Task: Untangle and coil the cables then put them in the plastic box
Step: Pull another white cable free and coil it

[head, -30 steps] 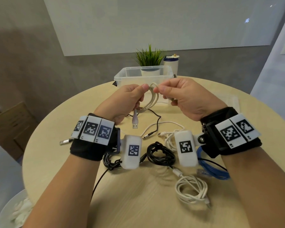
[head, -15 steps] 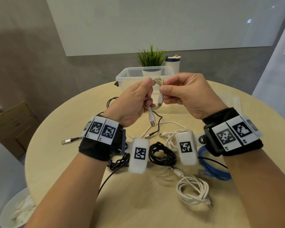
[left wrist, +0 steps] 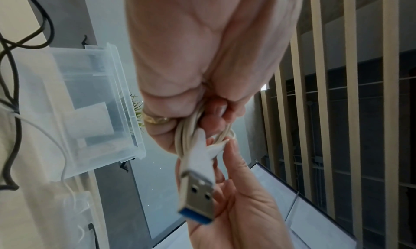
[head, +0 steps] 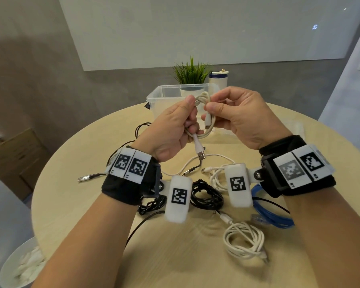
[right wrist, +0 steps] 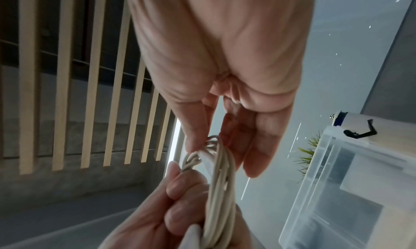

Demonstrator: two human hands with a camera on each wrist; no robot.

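Both hands hold a small beige cable coil (head: 203,100) up in the air above the round table, just in front of the clear plastic box (head: 154,96). My left hand (head: 175,125) grips the coil's bundle, and its USB plug (head: 201,155) hangs below. My right hand (head: 233,113) pinches the coil's top with thumb and forefinger; the other plug (head: 208,121) hangs under it. The left wrist view shows the USB plug (left wrist: 198,196) close up beside the box (left wrist: 94,110). The right wrist view shows the looped strands (right wrist: 218,172) pinched by my fingers (right wrist: 193,139).
On the table (head: 92,204) lie a white coiled cable (head: 244,240), a black bundle (head: 206,194), a blue cable (head: 272,219), a tangled white cable (head: 216,173) and loose black leads (head: 89,176). A potted plant (head: 190,73) and a white bottle (head: 217,79) stand behind the box.
Both hands have risen with the beige coil and moved toward the box. The right hand has shifted from the coil's side to pinching its top; the USB plug has swung right.
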